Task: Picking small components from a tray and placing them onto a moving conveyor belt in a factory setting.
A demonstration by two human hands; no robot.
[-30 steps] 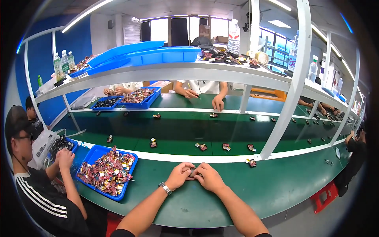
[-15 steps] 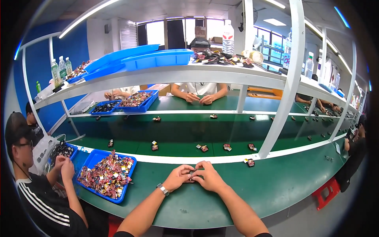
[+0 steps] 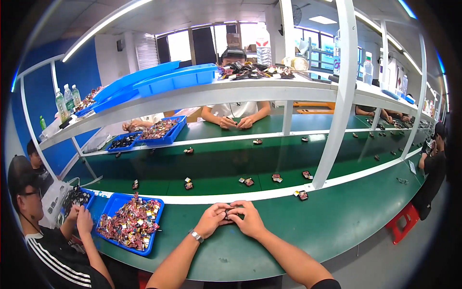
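My left hand [image 3: 211, 220] and right hand [image 3: 249, 220] meet in front of me, thumbs and fingertips closed, pinching a small dark piece [image 3: 228, 212] between them just above the green table [image 3: 288, 231]. My fingers hide most of it, so I cannot tell how far along it is; being in both hands, I judge it unfinished. Just past my fingertips, at twelve o'clock, runs a white rail [image 3: 192, 199]. Between two and three o'clock one loose piece [image 3: 302, 195] lies by the rail, out of my hands. At nine o'clock a blue tray [image 3: 153, 243] is heaped with red, yellow and white pieces [image 3: 130, 221]; whether those are done or waiting, I cannot say. Beyond the rail, from ten round to two o'clock, several more lie spaced out on a green strip [image 3: 216, 168]. Farther off, at twelve, a co-worker's hands [image 3: 227, 122] are close together.
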